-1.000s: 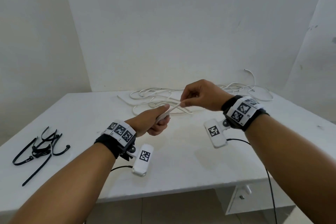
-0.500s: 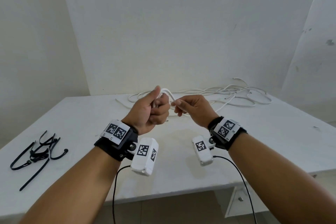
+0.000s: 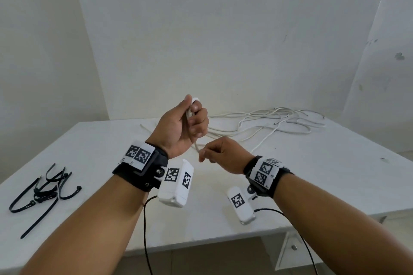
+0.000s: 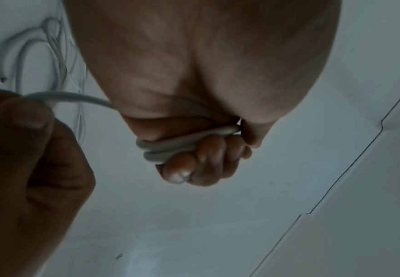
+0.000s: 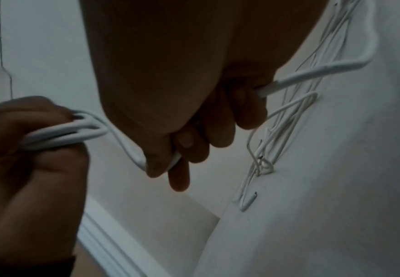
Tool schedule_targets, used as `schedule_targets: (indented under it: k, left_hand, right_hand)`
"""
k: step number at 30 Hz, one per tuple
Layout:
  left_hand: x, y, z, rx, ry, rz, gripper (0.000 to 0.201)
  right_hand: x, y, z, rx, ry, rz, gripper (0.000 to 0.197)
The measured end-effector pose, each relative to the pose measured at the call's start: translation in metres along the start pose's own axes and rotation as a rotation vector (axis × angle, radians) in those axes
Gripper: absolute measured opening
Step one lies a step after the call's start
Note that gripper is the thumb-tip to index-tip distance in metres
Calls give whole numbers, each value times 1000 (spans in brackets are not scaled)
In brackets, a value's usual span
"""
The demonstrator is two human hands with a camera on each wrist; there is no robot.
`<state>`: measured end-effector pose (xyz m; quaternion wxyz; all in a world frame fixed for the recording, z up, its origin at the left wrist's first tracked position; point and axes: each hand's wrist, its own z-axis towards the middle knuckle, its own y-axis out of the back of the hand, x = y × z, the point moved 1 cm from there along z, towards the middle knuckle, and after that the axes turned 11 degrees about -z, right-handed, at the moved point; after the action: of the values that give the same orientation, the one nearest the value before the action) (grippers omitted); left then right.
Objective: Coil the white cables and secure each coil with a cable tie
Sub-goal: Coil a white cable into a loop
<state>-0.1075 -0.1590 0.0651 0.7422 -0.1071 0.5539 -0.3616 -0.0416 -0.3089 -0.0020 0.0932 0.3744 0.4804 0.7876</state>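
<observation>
My left hand (image 3: 194,118) is raised above the table and grips a small coil of white cable (image 4: 184,144) in its curled fingers; a loop of cable (image 3: 194,99) shows at the top of the fist. Just below it, my right hand (image 3: 206,155) pinches the same cable (image 5: 132,150) between thumb and fingers. That cable (image 5: 312,73) runs on out of the right hand toward the loose tangle of white cables (image 3: 279,121) at the back right of the table. Several black cable ties (image 3: 44,192) lie in a heap at the left.
The white table (image 3: 312,185) stands in a corner, with bare walls behind and on both sides. Its front edge runs below my wrists. A white drawer unit (image 3: 290,250) is under the table at the right. Black leads hang from my wrist cameras.
My left hand has risen and turned upright with the cable in its fist. My right hand has dropped from beside the left hand to below it, drawing the cable down.
</observation>
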Motion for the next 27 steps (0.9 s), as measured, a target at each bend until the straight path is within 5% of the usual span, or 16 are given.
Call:
schedule_targets:
  k: [7,14,27]
  left_hand:
    - [20,24,3,-248,-103,563,35]
    - [27,35,-8,-278,78,1216,34]
    - [25,41,-15,-168,338,1295,40]
  right_hand:
    - [18,1,-2,59,40,-158,29]
    - [25,11,-8,49,120,-346,15]
    - [31,59,-12,-71,236,-226,8]
